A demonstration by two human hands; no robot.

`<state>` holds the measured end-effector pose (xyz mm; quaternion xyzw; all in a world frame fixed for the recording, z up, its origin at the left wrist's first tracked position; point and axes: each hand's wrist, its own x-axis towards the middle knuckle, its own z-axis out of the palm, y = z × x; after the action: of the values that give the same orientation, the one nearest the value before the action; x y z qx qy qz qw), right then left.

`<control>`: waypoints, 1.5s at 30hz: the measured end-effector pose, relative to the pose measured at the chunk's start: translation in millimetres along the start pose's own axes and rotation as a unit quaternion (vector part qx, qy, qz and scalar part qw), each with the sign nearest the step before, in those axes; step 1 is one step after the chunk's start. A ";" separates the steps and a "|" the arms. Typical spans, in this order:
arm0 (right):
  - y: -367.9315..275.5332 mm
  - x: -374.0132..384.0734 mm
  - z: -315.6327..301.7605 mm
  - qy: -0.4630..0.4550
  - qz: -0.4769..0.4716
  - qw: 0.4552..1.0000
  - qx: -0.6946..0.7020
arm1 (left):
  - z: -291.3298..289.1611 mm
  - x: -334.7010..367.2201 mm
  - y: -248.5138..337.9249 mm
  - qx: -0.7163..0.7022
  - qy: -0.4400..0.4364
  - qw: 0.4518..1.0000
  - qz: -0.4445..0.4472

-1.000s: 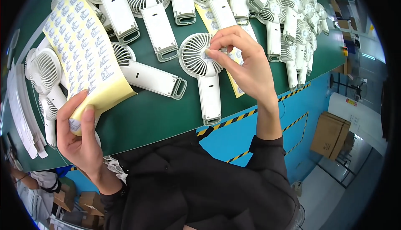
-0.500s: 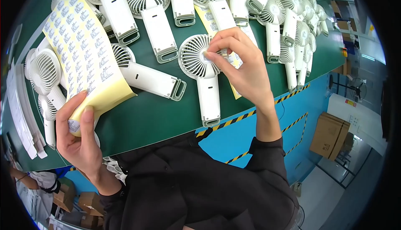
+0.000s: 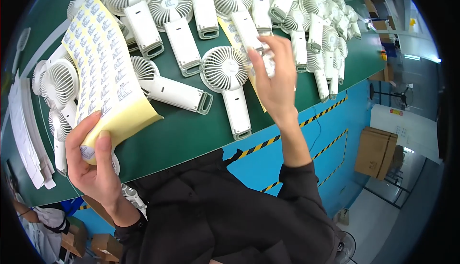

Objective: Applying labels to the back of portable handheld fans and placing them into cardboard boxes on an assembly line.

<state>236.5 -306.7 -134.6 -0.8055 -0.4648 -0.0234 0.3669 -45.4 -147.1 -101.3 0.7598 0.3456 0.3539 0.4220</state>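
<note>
Pinched between the thumb and fingers of my left hand [image 3: 98, 170] is a curling yellow sheet of stickers [image 3: 98, 53], printed with rows of small labels. My right hand [image 3: 278, 74] is slightly blurred, its thumb and forefinger apart and nothing visible between them. Just left of it lies a white handheld fan [image 3: 224, 68], handle toward me, with a pale round label at the centre of its grille. Another handheld fan [image 3: 175, 91] rests on its side between the sheet and that fan. Partly behind my right hand, a second sticker sheet [image 3: 258, 94] lies under a fan.
Several more white fans [image 3: 182, 43] fill the back of the green table [image 3: 177, 134], with a dense cluster [image 3: 330, 39] at the right. White papers [image 3: 31, 139] are stacked at the left edge. Cardboard boxes [image 3: 376, 153] stand on the floor; another person's arm [image 3: 28, 213] shows at lower left.
My right hand has moved off the centre of the middle fan to its right, and its pinch has opened. A pale label now shows there. My left hand still holds the sheet.
</note>
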 end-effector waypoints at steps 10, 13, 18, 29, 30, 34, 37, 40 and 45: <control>-65.0 -26.6 -35.1 -0.123 0.243 0.959 0.081 | -23.7 -4.6 -9.5 -0.088 0.009 0.995 0.043; -88.6 13.6 -35.6 -0.134 0.160 0.965 0.159 | -25.7 -9.5 -18.2 -0.134 0.052 0.988 0.053; -132.7 148.7 45.1 -0.234 0.135 0.937 0.223 | -31.9 -7.6 -26.5 -0.088 0.035 0.993 0.076; -164.3 273.0 146.7 -0.111 -0.141 0.981 0.077 | -42.1 31.1 -16.2 -0.153 0.005 0.985 0.076; -191.3 238.6 122.8 -0.113 -0.140 0.972 0.151 | -40.2 30.5 -19.2 -0.156 0.010 0.985 0.075; -205.8 142.7 45.0 -0.256 -0.382 0.882 0.102 | -34.0 34.0 -25.0 -0.123 -0.004 0.983 0.133; -214.2 87.1 43.0 -0.215 -0.402 0.890 0.025 | -29.1 31.3 -23.7 -0.115 -0.006 0.986 0.124; -200.2 73.9 45.6 -0.174 -0.412 0.892 0.058 | -22.3 30.8 -16.9 -0.119 0.002 0.983 0.143; -201.6 74.5 44.0 -0.178 -0.437 0.873 0.125 | -27.4 23.9 -11.3 -0.080 0.031 0.983 0.165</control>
<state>111.0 -165.0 -23.7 -0.4580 -0.8261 0.0207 0.3277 -58.5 -111.9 -94.7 0.7587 0.1994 0.4686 0.4063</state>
